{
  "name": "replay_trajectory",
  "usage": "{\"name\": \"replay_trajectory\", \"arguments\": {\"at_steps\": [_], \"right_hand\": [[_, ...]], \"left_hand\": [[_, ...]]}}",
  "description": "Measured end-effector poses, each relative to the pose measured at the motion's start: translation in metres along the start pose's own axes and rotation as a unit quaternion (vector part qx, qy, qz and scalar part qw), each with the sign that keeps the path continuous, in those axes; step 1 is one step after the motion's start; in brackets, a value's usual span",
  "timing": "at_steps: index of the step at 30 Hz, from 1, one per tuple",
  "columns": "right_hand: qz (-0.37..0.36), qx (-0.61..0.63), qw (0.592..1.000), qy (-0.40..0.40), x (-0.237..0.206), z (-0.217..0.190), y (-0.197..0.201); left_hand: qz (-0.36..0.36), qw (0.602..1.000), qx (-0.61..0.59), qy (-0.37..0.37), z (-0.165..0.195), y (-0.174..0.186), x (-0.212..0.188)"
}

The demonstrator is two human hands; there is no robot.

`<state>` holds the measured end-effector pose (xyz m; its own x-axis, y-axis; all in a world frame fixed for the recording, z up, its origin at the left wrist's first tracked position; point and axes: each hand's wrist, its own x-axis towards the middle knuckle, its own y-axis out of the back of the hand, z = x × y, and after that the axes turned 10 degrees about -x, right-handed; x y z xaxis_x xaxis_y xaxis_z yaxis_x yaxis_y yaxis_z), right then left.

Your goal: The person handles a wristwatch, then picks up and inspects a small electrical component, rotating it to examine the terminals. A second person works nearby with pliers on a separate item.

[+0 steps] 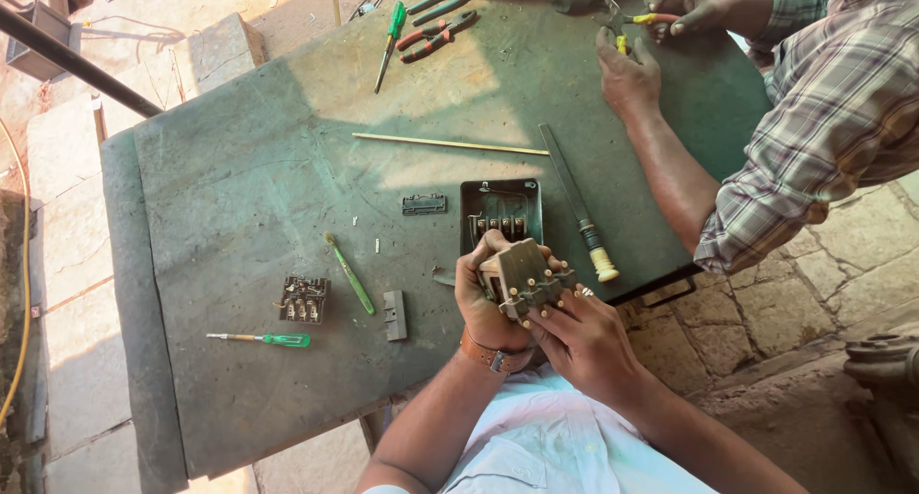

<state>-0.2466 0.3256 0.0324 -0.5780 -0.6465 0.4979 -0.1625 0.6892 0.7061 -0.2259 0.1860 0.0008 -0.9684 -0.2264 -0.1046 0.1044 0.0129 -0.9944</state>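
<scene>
You had a worn green metal tabletop [239,168] before you, half in shadow. On it lay a thin pale wooden stick [450,145], a long dark flat file with a cream ribbed handle [577,202], and an open dark metal switch box [501,207] just beside the file. A small black plastic strip [424,204] sat left of the box. Nearer the left edge lay a black terminal block with brass contacts [303,299], a small grey rectangular block [394,315], a green-handled brush-like tool [349,274] and a short green-handled screwdriver [263,339]. At the far edge you had a longer green-handled screwdriver [390,46] and red-handled pliers [436,36]. Stone paving [77,283] surrounded the table.
</scene>
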Motion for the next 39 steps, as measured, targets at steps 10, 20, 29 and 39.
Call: {"name": "replay_trajectory", "arguments": {"at_steps": [10, 20, 29, 39], "right_hand": [[0.059, 0.071, 0.994, -0.061, -0.01, 0.028, 0.018], [0.085, 0.088, 0.987, -0.106, -0.011, 0.029, -0.025], [-0.011, -0.01, 0.997, -0.069, 0.005, 0.003, -0.032], [-0.092, -0.063, 0.986, -0.12, -0.01, -0.007, -0.049]], "left_hand": [[-0.004, 1.0, 0.002, 0.015, -0.026, -0.008, 0.004], [-0.065, 0.993, 0.096, -0.013, -0.016, -0.011, 0.011], [-0.039, 0.991, 0.126, 0.015, 0.016, -0.002, 0.011], [0.013, 0.995, 0.08, 0.057, 0.025, 0.006, 0.012]]}}
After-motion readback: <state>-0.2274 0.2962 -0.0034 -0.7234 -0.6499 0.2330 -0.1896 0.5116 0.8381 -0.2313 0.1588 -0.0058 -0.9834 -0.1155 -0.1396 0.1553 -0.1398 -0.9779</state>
